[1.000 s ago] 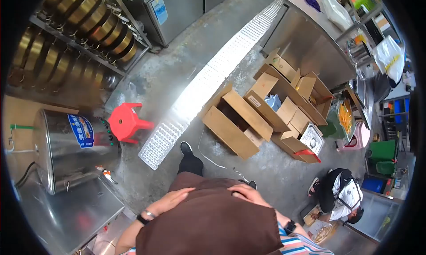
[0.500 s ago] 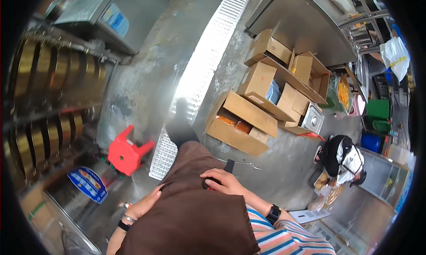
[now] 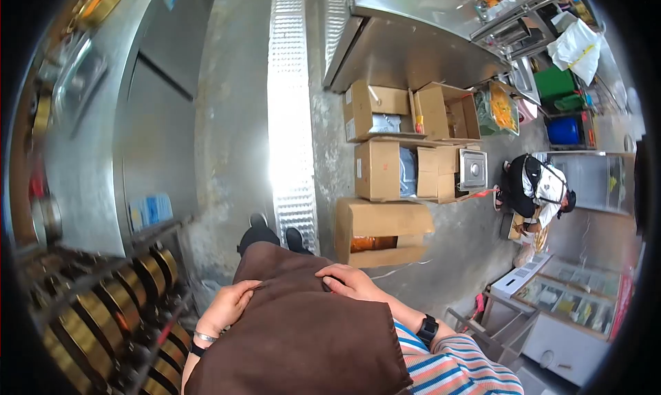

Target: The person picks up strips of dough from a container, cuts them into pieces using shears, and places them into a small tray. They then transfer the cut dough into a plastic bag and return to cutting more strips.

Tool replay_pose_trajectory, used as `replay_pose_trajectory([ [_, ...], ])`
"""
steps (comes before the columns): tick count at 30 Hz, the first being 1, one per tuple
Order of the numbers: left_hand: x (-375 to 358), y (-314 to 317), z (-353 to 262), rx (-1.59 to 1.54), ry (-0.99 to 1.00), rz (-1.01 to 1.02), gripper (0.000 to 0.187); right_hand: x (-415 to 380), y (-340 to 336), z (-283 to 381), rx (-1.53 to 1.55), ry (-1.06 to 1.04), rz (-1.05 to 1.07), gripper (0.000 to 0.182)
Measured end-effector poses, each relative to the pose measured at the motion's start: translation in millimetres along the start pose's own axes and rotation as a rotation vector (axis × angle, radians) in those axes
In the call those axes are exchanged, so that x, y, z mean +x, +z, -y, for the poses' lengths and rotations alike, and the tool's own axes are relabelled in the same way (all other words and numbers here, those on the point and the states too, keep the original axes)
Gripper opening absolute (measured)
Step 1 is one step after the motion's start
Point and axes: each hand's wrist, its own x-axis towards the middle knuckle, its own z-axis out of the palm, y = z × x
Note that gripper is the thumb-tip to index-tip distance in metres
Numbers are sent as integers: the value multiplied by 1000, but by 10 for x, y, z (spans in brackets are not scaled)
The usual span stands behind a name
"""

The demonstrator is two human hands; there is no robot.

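The brown apron (image 3: 296, 343) lies between and beneath both hands. The left hand (image 3: 226, 305) touches its left side, the right hand (image 3: 351, 283) its right front, fingers bent; I cannot tell whether either grips the cloth.

own hands (image 3: 229, 305) (image 3: 354, 285): 2 | apron (image 3: 303, 347): 1 | own shoes (image 3: 295, 240) (image 3: 257, 220): 2 | watch (image 3: 427, 329): 1 | co-worker (image 3: 549, 187): 1
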Motion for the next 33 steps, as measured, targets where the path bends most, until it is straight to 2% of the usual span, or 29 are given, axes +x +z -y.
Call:
replay_pose_trajectory([
  [4, 679, -928, -194, 155, 142, 8, 34, 770, -305, 337, 56, 24, -136, 28],
  [6, 1015, -1508, -313, 75, 148, 49, 37, 1165, -431, 620, 101, 45, -230, 28],
  [7, 1180, -1794, -411, 80, 212, 44, 41, 1349, -512, 764, 94, 30, -254, 28],
  [12, 1936, -2834, -876, 174, 266, 280, 46, 1932, -844, 1189, 113, 47, -399, 29],
  [14, 2304, -3120, -1117, 280, 147, 392, 47, 2159, -950, 1332, 160, 106, -506, 29],
  [17, 2776, -3429, -1364, 287, 132, 470, 45, 2446, -1120, 1338, 164, 121, -602, 29],
  [21, 3421, -3738, -2027, 441, 106, 510, 39, 2938, -1618, 1325, 239, 105, -673, 30],
  [23, 3782, -3887, -2176, -110, -162, 426, 33, 3190, -1979, 1306, 325, 108, -672, 29],
  [24, 3990, -3977, -2269, -88, -143, 424, 33, 3323, -2212, 1305, 325, 89, -696, 29],
  [26, 4239, -4191, -2465, 319, 78, 385, 31, 3517, -2528, 1393, 256, 61, -728, 29],
  [29, 4604, -4435, -2870, 490, 178, 376, 29, 3789, -3015, 1448, 263, -29, -743, 28],
  [30, 4836, -4592, -2659, 433, 145, 351, 26, 3918, -3167, 1409, 275, -73, -721, 28],
  [32, 4945, -4681, -3195, 697, 337, 302, 24, 4066, -3412, 1493, 384, 8, -727, 28],
  [33, 5079, -4754, -3319, 703, 340, 265, 24, 4173, -3608, 1512, 371, -25, -717, 28],
])
